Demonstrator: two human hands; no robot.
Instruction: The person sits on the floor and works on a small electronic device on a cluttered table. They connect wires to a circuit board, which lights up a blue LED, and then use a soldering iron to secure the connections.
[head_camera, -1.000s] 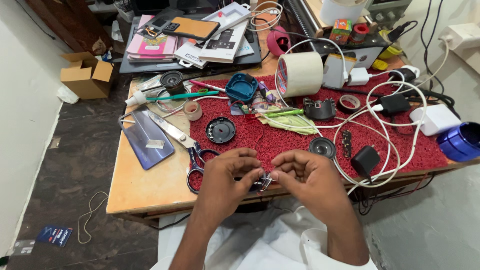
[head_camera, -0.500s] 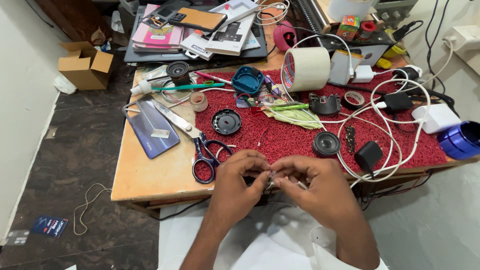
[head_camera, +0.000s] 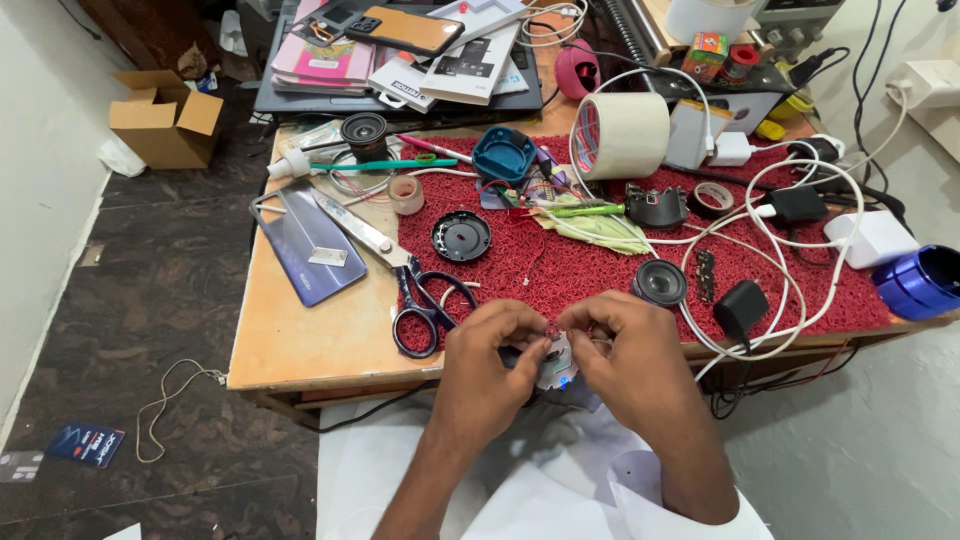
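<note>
circuit board (head_camera: 553, 372) between hands (both pinching)

**Red mat, blue and white clutter**

A textured red mat (head_camera: 600, 270) covers the tan wooden table (head_camera: 300, 330). Scissors (head_camera: 425, 300) have dark blue handles. White cables (head_camera: 800, 250) loop at right, beside a glossy blue cylinder (head_camera: 920, 282). A teal casing (head_camera: 503, 155) sits upper centre; a brown cardboard box (head_camera: 165, 115) upper left

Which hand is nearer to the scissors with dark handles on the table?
Left. The left hand is just right of the scissors handles; the right hand is farther right, beyond the left hand.
</note>
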